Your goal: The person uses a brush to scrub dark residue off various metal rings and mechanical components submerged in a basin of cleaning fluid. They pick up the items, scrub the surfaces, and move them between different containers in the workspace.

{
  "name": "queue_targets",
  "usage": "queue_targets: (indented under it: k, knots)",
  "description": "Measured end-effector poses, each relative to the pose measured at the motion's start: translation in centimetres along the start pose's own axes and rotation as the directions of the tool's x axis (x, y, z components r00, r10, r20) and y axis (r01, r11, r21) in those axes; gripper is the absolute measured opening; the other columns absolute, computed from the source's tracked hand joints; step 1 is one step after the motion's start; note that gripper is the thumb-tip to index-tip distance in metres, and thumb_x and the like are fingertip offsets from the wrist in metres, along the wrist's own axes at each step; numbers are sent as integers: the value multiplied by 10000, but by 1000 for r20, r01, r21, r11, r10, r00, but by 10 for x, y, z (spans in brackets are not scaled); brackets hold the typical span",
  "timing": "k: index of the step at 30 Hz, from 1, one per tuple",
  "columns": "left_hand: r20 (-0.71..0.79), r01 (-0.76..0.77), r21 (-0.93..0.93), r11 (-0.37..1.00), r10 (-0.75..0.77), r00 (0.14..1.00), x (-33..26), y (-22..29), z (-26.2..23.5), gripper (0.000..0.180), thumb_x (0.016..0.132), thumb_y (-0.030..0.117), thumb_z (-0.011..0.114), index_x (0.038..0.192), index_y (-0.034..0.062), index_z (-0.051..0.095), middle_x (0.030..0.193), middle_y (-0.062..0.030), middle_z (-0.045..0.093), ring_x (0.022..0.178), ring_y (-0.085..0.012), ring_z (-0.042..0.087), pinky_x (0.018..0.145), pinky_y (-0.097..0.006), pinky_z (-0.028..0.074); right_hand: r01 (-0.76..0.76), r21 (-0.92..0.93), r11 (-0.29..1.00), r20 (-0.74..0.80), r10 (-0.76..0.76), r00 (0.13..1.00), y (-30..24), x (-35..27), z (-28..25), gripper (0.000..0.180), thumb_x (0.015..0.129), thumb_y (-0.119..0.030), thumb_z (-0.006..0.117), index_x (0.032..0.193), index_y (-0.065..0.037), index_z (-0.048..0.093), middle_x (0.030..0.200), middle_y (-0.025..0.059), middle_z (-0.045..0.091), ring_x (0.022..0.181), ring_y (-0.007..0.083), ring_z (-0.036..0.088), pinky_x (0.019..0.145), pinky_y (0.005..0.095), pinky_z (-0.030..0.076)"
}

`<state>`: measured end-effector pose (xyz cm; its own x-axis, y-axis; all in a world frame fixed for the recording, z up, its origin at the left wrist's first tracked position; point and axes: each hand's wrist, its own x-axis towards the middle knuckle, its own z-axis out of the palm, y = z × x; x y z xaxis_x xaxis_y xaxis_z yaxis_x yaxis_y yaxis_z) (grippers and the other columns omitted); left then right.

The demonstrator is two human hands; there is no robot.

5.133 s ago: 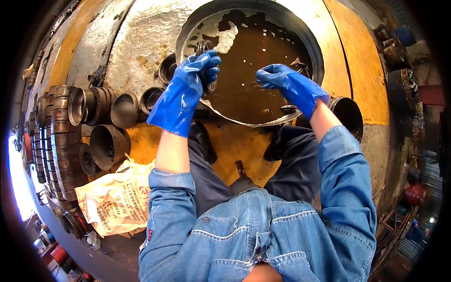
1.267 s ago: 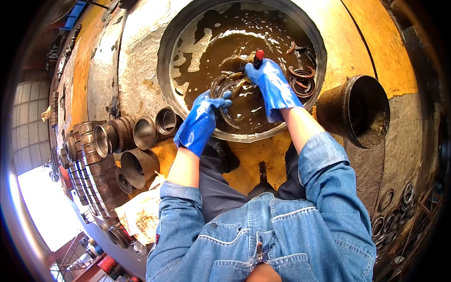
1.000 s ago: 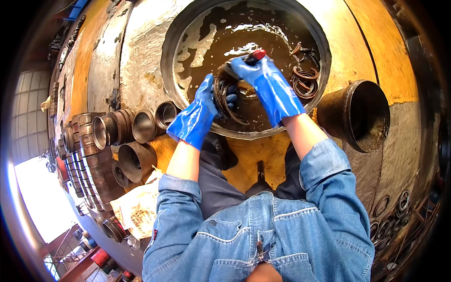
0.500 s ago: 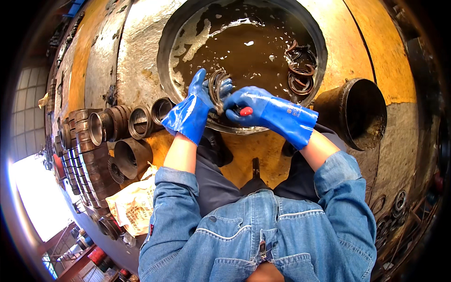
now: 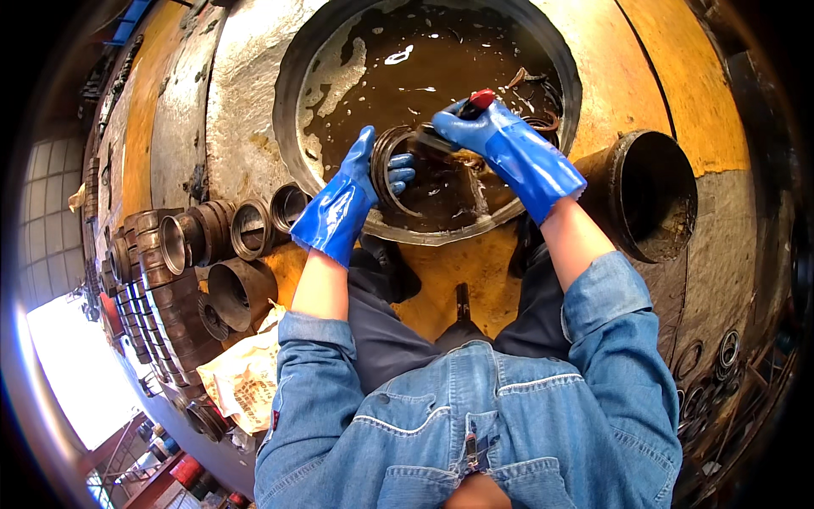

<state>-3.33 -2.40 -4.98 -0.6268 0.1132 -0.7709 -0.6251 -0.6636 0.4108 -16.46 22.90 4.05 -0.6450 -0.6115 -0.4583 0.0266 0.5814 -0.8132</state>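
— Where are the arms?
— Both rise from the lower edge in blue denim sleeves, forearms bare above the cuffs, towards the frame's upper middle.
— The left hand (image 5: 360, 191)?
— In a long blue rubber glove, fingers curled shut in a grip, thumb up.
— And the right hand (image 5: 479, 127)?
— Gloved alike, just right of it and slightly higher, fist closed, wrist bent leftward.

Bright daylight from lower left, glare on murky liquid (image 5: 407, 59), fisheye bending and dark rim.
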Motion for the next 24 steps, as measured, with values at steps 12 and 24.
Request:
queue_targets:
  k: [12, 24]
  knots:
    - [78, -78, 30, 997, 75, 994, -11, 0, 22, 1014, 935, 895, 334, 1479, 71, 563, 1224, -222, 742, 734, -398, 746, 551, -409, 555, -74, 57, 996, -127, 81, 989, 8, 41, 8, 344, 869, -396, 656, 871, -74, 779, 821, 120, 758, 782, 221, 714, 778, 344, 554]
    - [-65, -41, 174, 984, 53, 996, -11, -5, 35, 764, 1010, 686, 504, 1446, 60, 549, 1203, -199, 729, 761, -325, 676, 616, -399, 507, 98, 267, 959, -172, -52, 984, 7, 4, 0, 374, 808, -354, 687, 990, -32, 748, 937, 210, 749, 882, 359, 713, 799, 442, 540]
